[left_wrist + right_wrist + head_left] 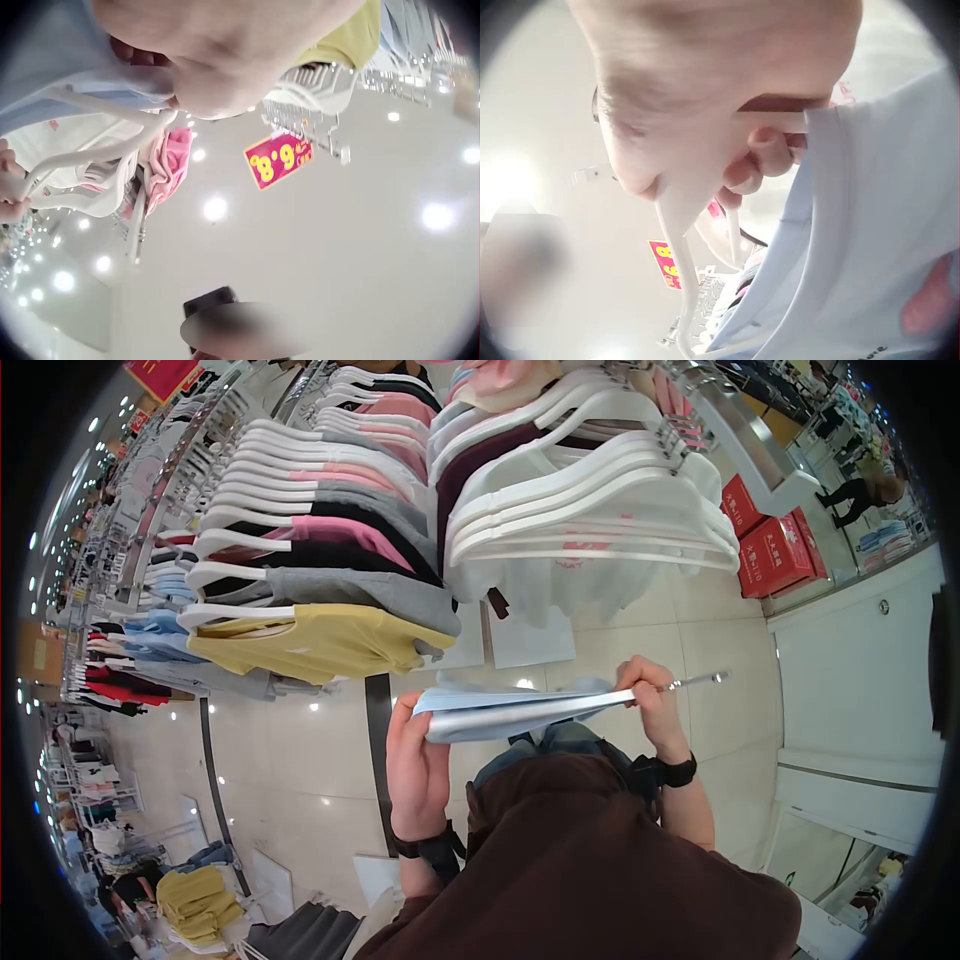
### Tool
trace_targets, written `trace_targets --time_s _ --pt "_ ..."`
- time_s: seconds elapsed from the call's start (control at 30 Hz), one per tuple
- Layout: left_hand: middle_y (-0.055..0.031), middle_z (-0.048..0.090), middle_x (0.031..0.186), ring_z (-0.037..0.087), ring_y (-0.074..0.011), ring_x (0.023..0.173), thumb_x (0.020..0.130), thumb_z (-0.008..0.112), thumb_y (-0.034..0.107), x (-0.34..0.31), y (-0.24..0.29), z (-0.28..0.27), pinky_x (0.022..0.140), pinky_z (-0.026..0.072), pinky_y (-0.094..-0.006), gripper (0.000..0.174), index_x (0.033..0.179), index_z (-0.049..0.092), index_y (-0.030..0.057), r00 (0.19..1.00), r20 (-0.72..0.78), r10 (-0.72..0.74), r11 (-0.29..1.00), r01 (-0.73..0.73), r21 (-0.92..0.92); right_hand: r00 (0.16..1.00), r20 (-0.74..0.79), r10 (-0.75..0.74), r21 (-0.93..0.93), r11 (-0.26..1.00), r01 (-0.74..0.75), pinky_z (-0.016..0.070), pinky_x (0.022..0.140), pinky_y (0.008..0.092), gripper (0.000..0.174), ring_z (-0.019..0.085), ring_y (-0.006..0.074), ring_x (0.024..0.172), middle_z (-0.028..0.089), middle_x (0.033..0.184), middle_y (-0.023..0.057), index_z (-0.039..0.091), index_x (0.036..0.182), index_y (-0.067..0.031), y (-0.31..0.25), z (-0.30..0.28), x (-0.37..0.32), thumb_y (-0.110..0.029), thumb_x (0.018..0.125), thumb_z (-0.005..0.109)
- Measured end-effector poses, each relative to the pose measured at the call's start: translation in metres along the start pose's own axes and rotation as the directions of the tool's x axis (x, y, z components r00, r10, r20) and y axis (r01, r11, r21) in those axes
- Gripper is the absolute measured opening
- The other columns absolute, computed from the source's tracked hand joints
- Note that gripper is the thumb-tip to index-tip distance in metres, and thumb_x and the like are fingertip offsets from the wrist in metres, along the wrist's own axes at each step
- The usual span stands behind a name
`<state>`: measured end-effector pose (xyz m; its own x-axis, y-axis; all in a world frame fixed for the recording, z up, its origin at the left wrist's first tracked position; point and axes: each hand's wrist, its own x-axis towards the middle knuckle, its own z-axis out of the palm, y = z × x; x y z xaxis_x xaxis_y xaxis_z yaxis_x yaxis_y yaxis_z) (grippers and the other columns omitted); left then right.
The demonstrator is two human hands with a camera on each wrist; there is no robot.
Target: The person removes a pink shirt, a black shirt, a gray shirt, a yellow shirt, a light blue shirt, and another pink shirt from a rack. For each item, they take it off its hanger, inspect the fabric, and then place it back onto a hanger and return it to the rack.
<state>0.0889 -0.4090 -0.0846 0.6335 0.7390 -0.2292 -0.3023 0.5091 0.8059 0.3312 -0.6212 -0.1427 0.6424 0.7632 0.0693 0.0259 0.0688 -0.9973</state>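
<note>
A light blue shirt [520, 712] hangs on a white hanger [682, 281], spread between both hands in front of the body. My right hand [650, 705] grips the hanger close below its metal hook [715, 678]. In the right wrist view, the fingers [769, 154] curl round the white plastic beside the shirt's neckline, and a red print shows on the cloth. At the opposite end, my left hand [415, 775] pinches the shirt by its shoulder. The left wrist view has the left hand [232, 49] over the hanger's end, its fingers partly hidden.
Ahead, a rack carries white hangers [600, 510] with pale tops, beside a row of clothes ending in a yellow top [320, 640]. Red boxes [780, 555] stand at the right near a white cabinet [850, 660]. More clothes lie at the lower left.
</note>
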Motion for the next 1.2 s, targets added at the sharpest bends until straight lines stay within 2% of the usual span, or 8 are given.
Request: trace_targets --time_s 0.1,0.17,0.2,0.33,0.6,0.8,1.0,1.2 --pt "-0.0049 0.063 0.103 0.058 -0.0139 0.101 0.1 0.055 0.009 0.009 -0.016 -0.017 0.096 0.0456 -0.0317 0.014 0.111 0.059 0.0008 0.995 -0.093 0.029 0.994 -0.019 0.112 1.0 -0.007 -0.029 -0.202 0.979 0.027 0.038 0.057 0.0289 0.027 0.05 0.0111 0.062 0.057 0.067 0.0033 0.058 0.075 -0.0018 -0.005 0.001 -0.008 -0.023 0.09 0.066" --pt "-0.0033 0.063 0.094 0.056 -0.0132 0.089 0.099 0.055 0.004 0.013 -0.024 -0.026 0.084 0.0465 -0.0296 0.012 0.108 0.062 -0.0007 0.946 0.008 0.324 0.557 -0.197 0.807 0.999 0.029 -0.023 -0.339 0.94 0.032 0.0387 0.056 0.0303 0.026 0.05 0.0127 0.061 0.057 0.066 0.0041 0.059 0.075 -0.0024 -0.012 0.013 -0.011 -0.021 0.089 0.07" --pt "-0.0095 0.064 0.084 0.062 -0.0172 0.076 0.096 0.059 0.003 0.015 -0.026 -0.024 0.07 0.0505 -0.0352 0.011 0.106 0.064 -0.0003 0.908 0.068 0.415 0.451 -0.27 0.851 0.998 0.059 -0.008 -0.465 0.885 0.035 0.0394 0.056 0.0316 0.025 0.05 0.0144 0.059 0.056 0.065 0.005 0.059 0.075 -0.0031 -0.016 0.02 -0.013 -0.019 0.087 0.074" --pt "-0.0134 0.063 0.077 0.06 -0.028 0.067 0.093 0.063 0.003 0.018 -0.03 -0.03 0.065 0.049 -0.0386 0.018 0.11 0.067 0.0019 0.949 0.175 0.262 0.298 -0.252 0.921 1.0 0.025 -0.005 -0.569 0.822 0.018 0.0413 0.055 0.0335 0.029 0.052 0.0194 0.057 0.057 0.063 0.007 0.06 0.075 -0.0047 -0.032 0.052 -0.015 -0.023 0.083 0.082" --pt "-0.0098 0.061 0.076 0.06 -0.0289 0.072 0.088 0.07 0.007 0.015 -0.033 -0.009 0.07 0.0476 -0.0405 0.023 0.11 0.069 0.0053 0.912 0.359 0.195 0.352 -0.407 0.843 0.993 0.109 0.045 -0.62 0.784 0.033 0.0417 0.053 0.0336 0.029 0.054 0.0183 0.056 0.059 0.062 0.0064 0.063 0.077 -0.004 -0.046 0.079 0.003 -0.025 0.086 0.081" --pt "-0.0114 0.068 0.117 0.059 -0.0337 0.11 0.075 0.086 0.012 0.018 0.0 -0.007 0.095 0.0464 -0.0431 0.048 0.119 0.068 0.0048 0.795 0.506 0.336 0.018 -0.542 0.84 0.991 0.065 0.118 -0.486 0.871 -0.072 0.041 0.054 0.03 0.026 0.053 0.0113 0.058 0.059 0.063 0.0019 0.066 0.082 -0.0035 -0.063 0.063 0.009 -0.023 0.088 0.081" --pt "-0.0129 0.07 0.109 0.062 -0.036 0.1 0.084 0.079 0.009 0.031 -0.031 -0.016 0.091 0.0485 -0.0435 0.029 0.111 0.068 0.0043 0.851 0.518 0.08 0.148 -0.524 0.838 0.977 0.211 0.016 -0.383 0.921 0.068 0.0398 0.054 0.0279 0.018 0.05 0.009 0.058 0.062 0.067 0.0 0.067 0.09 -0.0033 -0.077 0.051 0.018 -0.016 0.089 0.08" --pt "-0.012 0.07 0.108 0.063 -0.0358 0.1 0.086 0.076 0.008 0.032 -0.041 0.031 0.09 0.0494 -0.0441 0.026 0.11 0.067 0.0041 0.879 0.477 -0.007 0.025 -0.476 0.879 0.987 0.15 0.054 -0.423 0.906 0.014 0.0389 0.056 0.0262 0.014 0.047 0.0083 0.059 0.06 0.07 0.0 0.068 0.098 -0.0023 -0.077 -0.006 0.012 -0.012 0.09 0.075"
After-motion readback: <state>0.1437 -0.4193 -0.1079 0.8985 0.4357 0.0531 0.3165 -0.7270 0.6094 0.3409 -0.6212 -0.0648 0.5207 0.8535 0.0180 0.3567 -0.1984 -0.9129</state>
